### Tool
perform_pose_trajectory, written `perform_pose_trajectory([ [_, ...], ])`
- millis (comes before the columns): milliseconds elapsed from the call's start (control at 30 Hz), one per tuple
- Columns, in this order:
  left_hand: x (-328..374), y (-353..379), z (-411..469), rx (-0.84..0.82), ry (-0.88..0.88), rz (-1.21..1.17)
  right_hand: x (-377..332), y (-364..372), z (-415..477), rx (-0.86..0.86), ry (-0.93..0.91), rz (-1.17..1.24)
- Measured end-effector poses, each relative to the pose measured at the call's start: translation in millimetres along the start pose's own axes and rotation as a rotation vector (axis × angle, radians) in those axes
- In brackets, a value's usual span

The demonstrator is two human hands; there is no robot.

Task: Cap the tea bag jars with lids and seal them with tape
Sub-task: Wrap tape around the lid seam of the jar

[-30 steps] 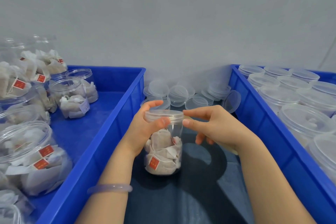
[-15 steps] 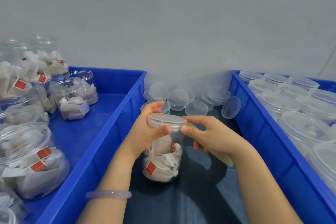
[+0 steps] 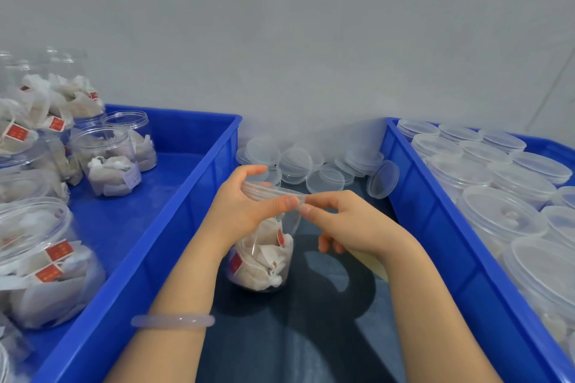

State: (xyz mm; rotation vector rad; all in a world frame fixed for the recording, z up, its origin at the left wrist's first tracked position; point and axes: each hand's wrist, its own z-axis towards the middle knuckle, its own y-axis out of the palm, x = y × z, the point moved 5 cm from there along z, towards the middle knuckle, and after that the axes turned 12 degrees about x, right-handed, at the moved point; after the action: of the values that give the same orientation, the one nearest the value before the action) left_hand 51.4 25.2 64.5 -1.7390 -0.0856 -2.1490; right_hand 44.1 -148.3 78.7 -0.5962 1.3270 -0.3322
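Because the jar point(image 3: 264, 258) is thin clear plastic holding only paper tea bags, judge it light, stiff at the rim, springy in the wall and smooth enough to slip.

Head view: the jar stands at frame centre on the dark table point(image 3: 311, 336), between two blue bins, leaning a little, with the lid point(image 3: 273, 193) on its mouth. The left hand point(image 3: 242, 211) grips the jar at the top, with the thumb across the lid's side wall and the fingers curled behind it. This is the sound place to hold: the rim should resist squeezing, whereas the body would likely dent.

The right hand point(image 3: 351, 224) pinches a clear strip, judged to be tape point(image 3: 297, 217), between thumb and forefinger at the lid's right edge. The strip hangs down the jar's shoulder. Tape is limp, sticky and nearly invisible. Hold it by the free end and keep it taut, or it may fold on itself or wrinkle across the seam. A yellowish object point(image 3: 371, 263) lies under the right palm; it cannot be identified.

Surroundings: loose lids point(image 3: 295, 161) are heaped just behind the jar, one propped on edge near the right bin point(image 3: 435, 227). The left bin point(image 3: 199, 183) holds uncapped jars point(image 3: 105, 161) of tea bags. The right bin holds capped jars point(image 3: 497, 214). A bracelet point(image 3: 172, 320) sits on the left wrist. Both bin walls stand close beside the forearms and would limit elbow swing. Nothing lies between the hands and the jar.
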Motion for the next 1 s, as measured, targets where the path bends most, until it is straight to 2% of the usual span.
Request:
perform_pose_trajectory([
  [133, -4.3, -1.6, 3.0, 0.045, 0.002, -0.033, -2.8, 1.2, -0.2, 0.01, -0.009, 0.043],
  [500, -1.0, -2.6, 1.8, 0.014, 0.028, -0.086, 4.7, -1.7, 5.6, 0.11, 0.046, 0.08],
  [633, -5.6, -2.7, 2.6, -0.045, 0.015, -0.118, 4.4, -0.2, 7.5, 0.134, 0.05, 0.113],
  [833, -16.1, 9.1, -3.7, -0.224, -0.054, -0.266, 6.9, 0.1, 5.9, 0.13, 0.061, 0.195],
  [1000, -8.8, 10.6, -4.6, -0.189, -0.03, -0.126, 6.7, -1.7, 5.3, 0.137, 0.063, 0.145],
])
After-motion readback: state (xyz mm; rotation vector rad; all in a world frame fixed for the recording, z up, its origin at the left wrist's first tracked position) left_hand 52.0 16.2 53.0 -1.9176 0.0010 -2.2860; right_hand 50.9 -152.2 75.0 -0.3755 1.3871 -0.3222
